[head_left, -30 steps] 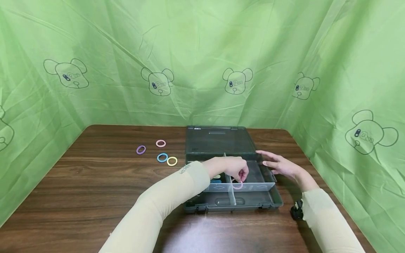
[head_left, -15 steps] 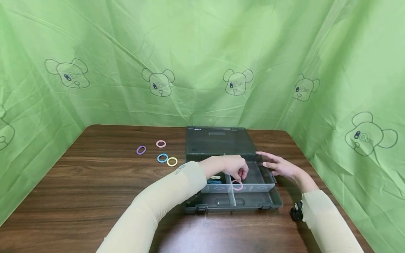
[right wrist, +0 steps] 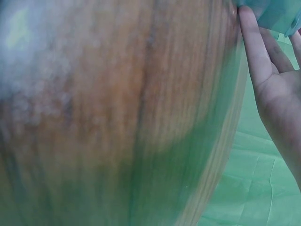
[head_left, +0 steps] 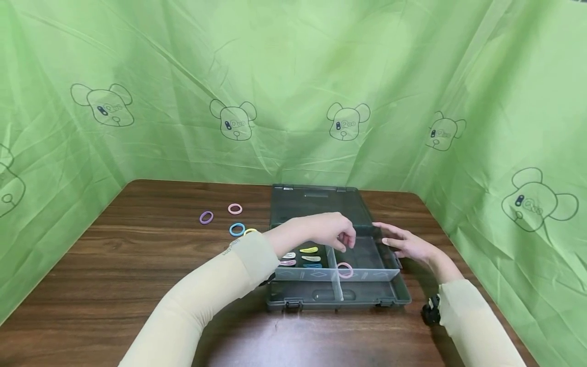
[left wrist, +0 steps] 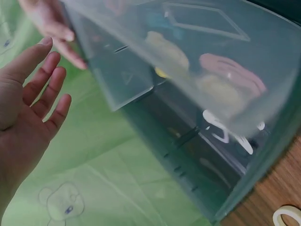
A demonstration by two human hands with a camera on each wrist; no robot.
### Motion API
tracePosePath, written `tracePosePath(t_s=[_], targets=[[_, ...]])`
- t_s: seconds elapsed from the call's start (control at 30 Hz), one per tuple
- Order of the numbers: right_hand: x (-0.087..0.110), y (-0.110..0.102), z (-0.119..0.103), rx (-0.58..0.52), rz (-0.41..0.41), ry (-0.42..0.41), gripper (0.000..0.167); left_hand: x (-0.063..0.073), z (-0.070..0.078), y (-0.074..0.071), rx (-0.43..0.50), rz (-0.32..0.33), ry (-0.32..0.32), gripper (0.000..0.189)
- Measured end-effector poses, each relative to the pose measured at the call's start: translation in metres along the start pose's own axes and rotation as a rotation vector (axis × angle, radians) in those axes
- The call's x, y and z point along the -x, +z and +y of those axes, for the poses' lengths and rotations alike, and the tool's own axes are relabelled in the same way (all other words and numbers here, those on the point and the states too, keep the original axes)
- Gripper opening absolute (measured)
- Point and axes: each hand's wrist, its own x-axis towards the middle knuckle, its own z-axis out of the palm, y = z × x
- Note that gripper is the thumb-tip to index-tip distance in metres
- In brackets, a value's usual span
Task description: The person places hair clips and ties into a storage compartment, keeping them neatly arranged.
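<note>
My left hand (head_left: pixel 332 230) hovers over the divided dark plastic box (head_left: pixel 337 306), its fingers loose and holding nothing. Beneath it, a pink hair tie (head_left: pixel 345 270) leans by the clear dividers in the right compartment. The left wrist view shows the same relaxed left hand (left wrist: pixel 33 99) beside the box wall. On the box's right side rests my right hand (head_left: pixel 410 244), fingers extended against the edge. Several snap hair clips lie in the left compartment, among them a yellow clip (head_left: pixel 309 250) and a blue clip (head_left: pixel 313 265); my left arm covers part of that compartment.
Left of the box, on the wooden table (head_left: pixel 114 265), lie a purple hair tie (head_left: pixel 206 217), a pink hair tie (head_left: pixel 235 209), a blue hair tie (head_left: pixel 237 229) and a partly covered yellow hair tie (head_left: pixel 250 231). The box lid (head_left: pixel 316 204) leans back, raised.
My left hand has let go of the pink hair tie and risen up and to the left. More clips show in the left compartment. My right hand has stayed on the box edge.
</note>
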Motion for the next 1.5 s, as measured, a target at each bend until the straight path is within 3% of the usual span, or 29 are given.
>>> tracePosePath(t_s=[0.23, 0.53, 0.8, 1.1, 1.5], targets=[[0.0, 0.001, 0.0, -0.002, 0.012, 0.01, 0.058, 0.03, 0.004, -0.016, 0.039, 0.1, 0.024, 0.015], [0.002, 0.0, -0.002, 0.069, 0.026, 0.015, 0.056, 0.079, 0.002, -0.031, 0.027, 0.253, 0.044, 0.02], [0.001, -0.001, -0.003, 0.049, 0.008, -0.018, 0.058, 0.126, -0.005, -0.039, 0.026, 0.358, 0.006, 0.02], [0.003, 0.001, -0.003, 0.03, 0.002, -0.019, 0.057, 0.165, -0.025, -0.028, 0.039, 0.47, -0.094, 0.02], [0.001, 0.003, 0.003, 0.031, -0.008, -0.013, 0.058, 0.195, -0.062, 0.004, 0.125, 0.585, -0.215, 0.022]])
